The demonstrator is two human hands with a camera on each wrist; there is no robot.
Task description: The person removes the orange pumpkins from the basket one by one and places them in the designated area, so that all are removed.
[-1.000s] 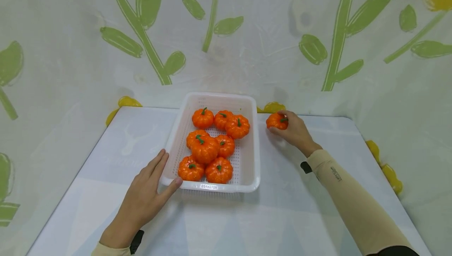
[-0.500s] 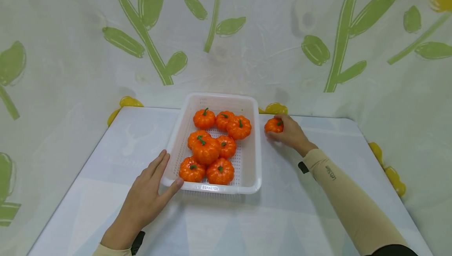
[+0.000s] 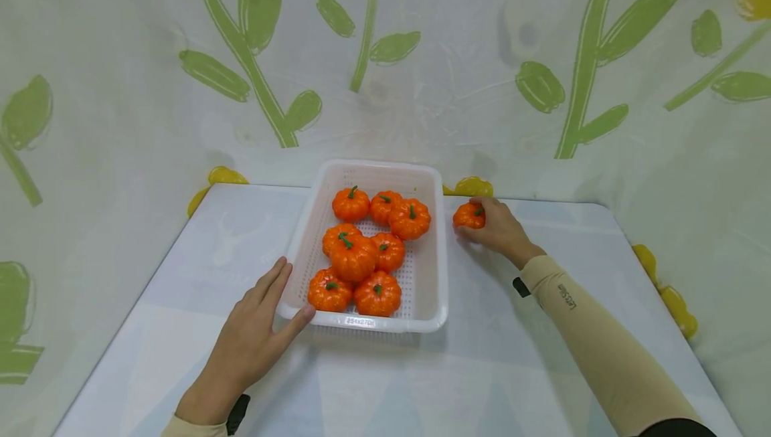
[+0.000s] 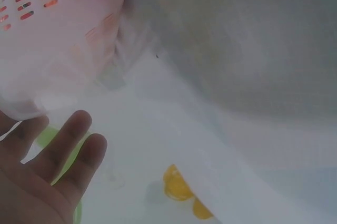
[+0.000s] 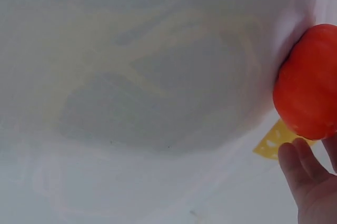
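Note:
A white perforated plastic basket (image 3: 438,263) stands on the table and holds several small orange pumpkins (image 3: 354,259) with green stems. One of these sits on top of others. My left hand (image 3: 248,333) lies along the basket's near-left corner, fingers extended against its side and thumb at the front rim. In the left wrist view, straight fingers (image 4: 79,124) show beside the basket's wall. To the right of the basket, my right hand (image 3: 501,231) grips another orange pumpkin (image 3: 466,216), thumb in front and fingers behind. This pumpkin (image 5: 310,84) fills the right edge of the right wrist view.
The pale table (image 3: 361,383) ends at a back edge just behind the basket. A light cloth (image 3: 446,75) printed with green leaves and yellow flowers hangs behind and at both sides.
My right hand has brought its pumpkin slightly down and left, closer to the basket, then stayed nearly still. My left hand keeps its place at the basket's corner.

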